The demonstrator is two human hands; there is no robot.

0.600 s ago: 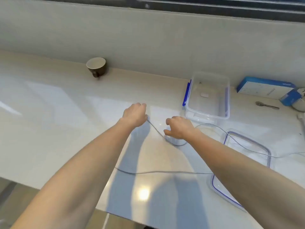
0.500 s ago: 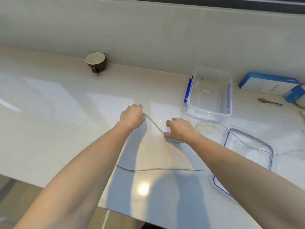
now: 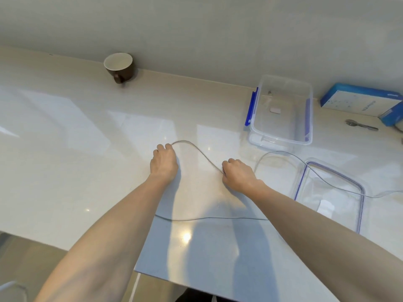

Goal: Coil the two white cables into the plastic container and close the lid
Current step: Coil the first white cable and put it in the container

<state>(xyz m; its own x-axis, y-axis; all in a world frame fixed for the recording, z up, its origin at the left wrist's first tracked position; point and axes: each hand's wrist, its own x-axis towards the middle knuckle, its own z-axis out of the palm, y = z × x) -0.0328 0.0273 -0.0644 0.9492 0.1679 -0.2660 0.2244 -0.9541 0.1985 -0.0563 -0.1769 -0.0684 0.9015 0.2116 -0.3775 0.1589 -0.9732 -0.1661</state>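
A thin white cable (image 3: 197, 150) arcs across the pale counter between my two hands. My left hand (image 3: 164, 162) pinches it at the left end of the arc. My right hand (image 3: 238, 174) grips it lower right. From there the cable loops right over the clear lid (image 3: 361, 214) with a blue seal and off the right edge. Another thin cable stretch (image 3: 209, 218) lies straight under my forearms. The clear plastic container (image 3: 259, 136) with blue clips stands open at the back right, with a small white piece inside.
A brown mug (image 3: 119, 66) stands at the back wall. A blue and white box (image 3: 357, 100) and a metal spoon (image 3: 361, 125) lie at the far right. The counter's front edge (image 3: 174, 282) runs close below my arms.
Both hands have drawn back toward me along the counter. The cable between them now bows into a wider arc, and the view has tilted downward.
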